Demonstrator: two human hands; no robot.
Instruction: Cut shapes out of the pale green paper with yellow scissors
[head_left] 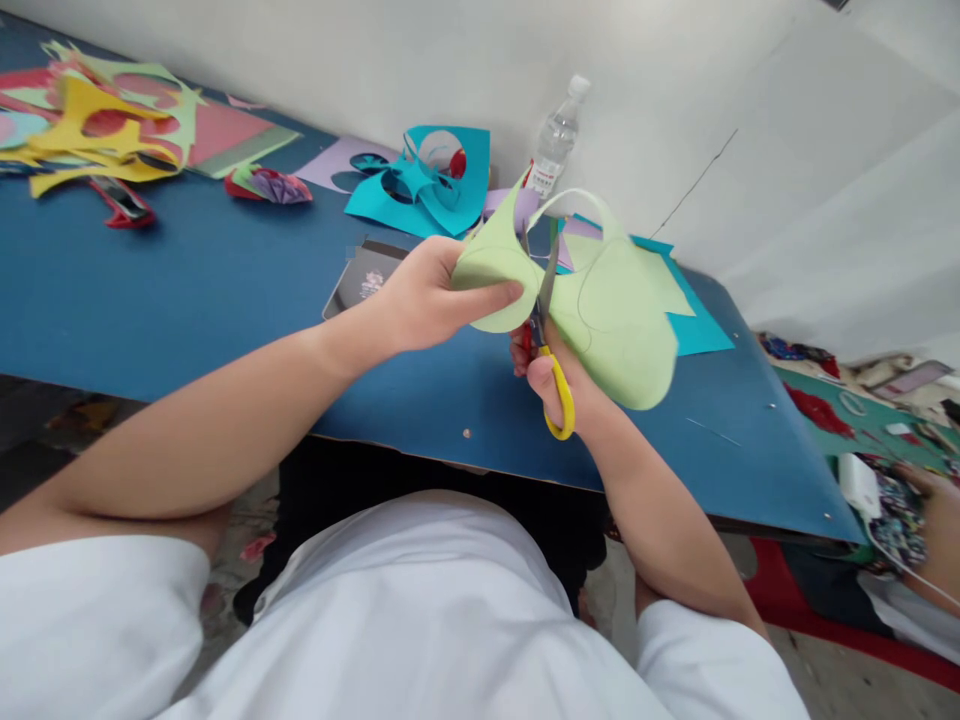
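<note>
A light green paper sheet [634,325] with drawn pencil curves and cut-out parts is held above the blue table [247,270]. My left hand [427,295] pinches its left part, thumb on top. In my right hand [562,380] are scissors [559,400] with yellow and red handles. Their blades are parted and point away from me, at the narrow part of the green paper between its two wider parts. Behind my left wrist lies a dark flat case [360,275], partly hidden.
Turquoise cut paper [472,180] and a plastic bottle [559,135] stand by the wall. Yellow paper scraps [82,120], a red stapler-like tool [124,203] and a folded paper piece [268,186] lie left. At right, another person's arm [937,530] is beside a green table [877,420].
</note>
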